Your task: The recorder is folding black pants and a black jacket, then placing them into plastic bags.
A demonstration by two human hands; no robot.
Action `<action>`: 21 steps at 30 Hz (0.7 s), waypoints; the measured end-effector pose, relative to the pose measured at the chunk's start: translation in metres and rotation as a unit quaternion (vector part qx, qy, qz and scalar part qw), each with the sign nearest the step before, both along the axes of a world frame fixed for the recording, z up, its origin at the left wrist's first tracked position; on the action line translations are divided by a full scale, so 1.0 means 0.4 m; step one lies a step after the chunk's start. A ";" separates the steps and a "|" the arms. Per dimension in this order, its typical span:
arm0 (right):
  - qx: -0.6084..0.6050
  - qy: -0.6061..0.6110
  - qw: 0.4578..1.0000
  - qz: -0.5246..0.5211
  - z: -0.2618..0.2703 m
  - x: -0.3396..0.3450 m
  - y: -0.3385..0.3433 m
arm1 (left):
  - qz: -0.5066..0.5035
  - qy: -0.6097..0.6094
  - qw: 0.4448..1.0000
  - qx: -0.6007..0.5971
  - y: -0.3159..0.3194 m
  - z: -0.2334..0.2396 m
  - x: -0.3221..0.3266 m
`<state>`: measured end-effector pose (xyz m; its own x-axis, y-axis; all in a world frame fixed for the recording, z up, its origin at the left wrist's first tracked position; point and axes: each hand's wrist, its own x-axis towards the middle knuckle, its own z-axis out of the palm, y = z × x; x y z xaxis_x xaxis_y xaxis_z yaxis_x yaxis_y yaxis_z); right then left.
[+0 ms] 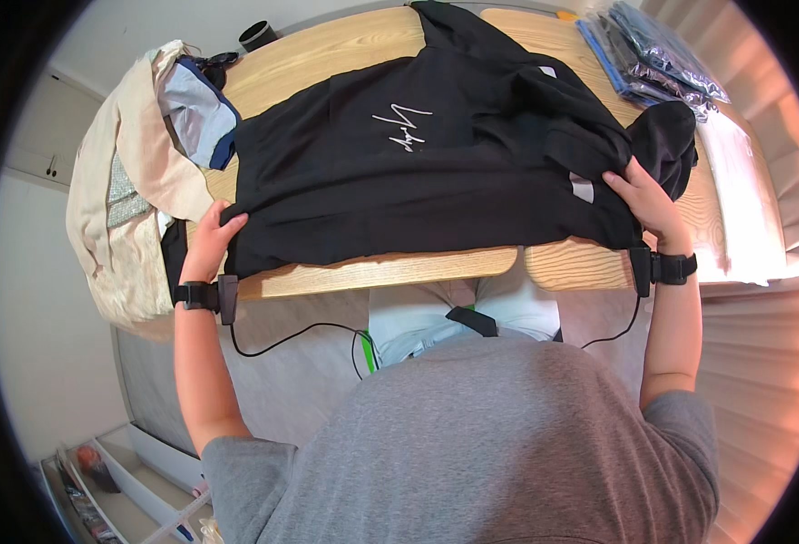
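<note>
A black long garment [345, 177] with white script on it lies spread sideways across the wooden table [331, 44]. At its left end, my left hand [214, 234] pinches the near corner of the cloth between thumb and fingers. My right hand [648, 204] holds the other end, near a white tag [582, 188]; its fingertips are partly hidden by fabric. The cloth is bunched just beyond that hand, and one sleeve [454, 24] reaches towards the table's far edge. To the right of my right hand sits a bundle of black fabric [665, 139]; whether it belongs to the garment I cannot tell.
Cream and blue clothes [161, 136] are heaped at the table's left end. Several plastic-wrapped garments [658, 58] are stacked at the far right, above white plastic sheets [743, 197]. A black cup [258, 35] stands far left. Cables [291, 333] hang from both wrist devices.
</note>
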<state>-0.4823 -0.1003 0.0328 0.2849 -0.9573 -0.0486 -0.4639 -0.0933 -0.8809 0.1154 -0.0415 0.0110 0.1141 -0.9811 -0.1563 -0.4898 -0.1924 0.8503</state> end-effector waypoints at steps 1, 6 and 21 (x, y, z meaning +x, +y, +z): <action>-0.009 0.005 1.000 0.009 -0.010 -0.001 -0.013 | 0.008 -0.026 1.000 0.000 -0.007 -0.003 -0.008; 0.063 0.034 0.995 -0.072 -0.010 -0.018 0.003 | -0.024 -0.061 0.998 0.008 -0.017 0.033 -0.039; -0.237 0.181 0.933 -0.199 -0.145 -0.061 0.169 | 0.104 0.041 0.994 -0.017 0.144 -0.087 -0.010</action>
<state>-0.5068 -0.0329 -0.0252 -0.0518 -0.9225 0.3826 -0.8046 -0.1884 -0.5631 0.1114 0.0160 -0.0239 0.3039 -0.9422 -0.1411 -0.3719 -0.2537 0.8930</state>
